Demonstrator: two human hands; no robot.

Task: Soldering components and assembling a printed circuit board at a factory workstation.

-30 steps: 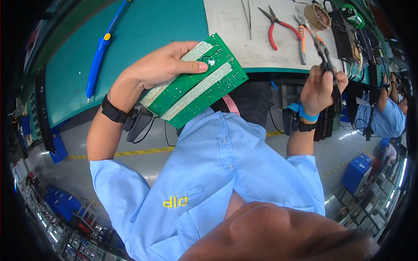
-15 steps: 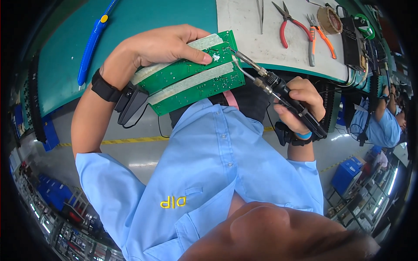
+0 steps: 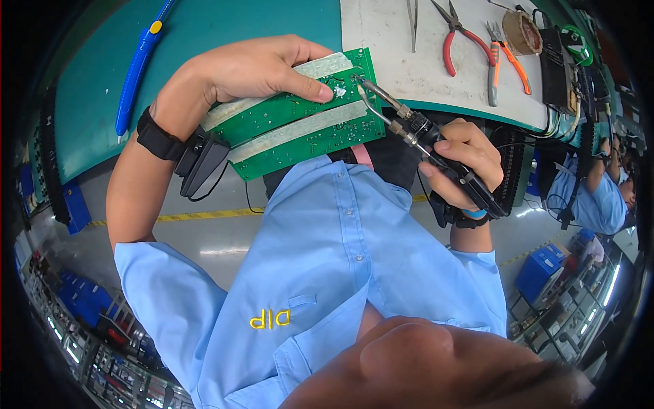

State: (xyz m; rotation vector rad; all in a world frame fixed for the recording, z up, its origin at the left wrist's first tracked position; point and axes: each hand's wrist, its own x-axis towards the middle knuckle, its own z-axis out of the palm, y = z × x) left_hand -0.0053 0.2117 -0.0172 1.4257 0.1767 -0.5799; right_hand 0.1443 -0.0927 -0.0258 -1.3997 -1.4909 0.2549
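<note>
Left grip (image 3: 262, 68) is clamped on the green circuit board (image 3: 283, 121), thumb on its face, fingers mostly hidden behind. Right grip (image 3: 470, 160) is wrapped round the black soldering tool (image 3: 417, 128); metal tip and bent tube are at the board's right end, actual contact can't be confirmed. Board is held tilted across the front edge of the desk (image 3: 238, 27), partly over the lap; can't tell if anything props it underneath.

Risks, my read: thumb is near the tip, so a leftward skid could burn it if the tip's hot. One-sided hold: pressure at the far end could twist the board and drag the tip onto neighbouring joints. Bent tube could also snag the tape strips (image 3: 300, 131).

Room: backing off toward the lap looks easiest. Desk edge runs behind the tool barrel, so a forward push could knock it. Tweezers (image 3: 413, 27), red pliers (image 3: 454, 27) and orange cutters (image 3: 494, 68) crowd ahead-right. Leftward, green surface stretches to the blue desoldering pump (image 3: 138, 75).
</note>
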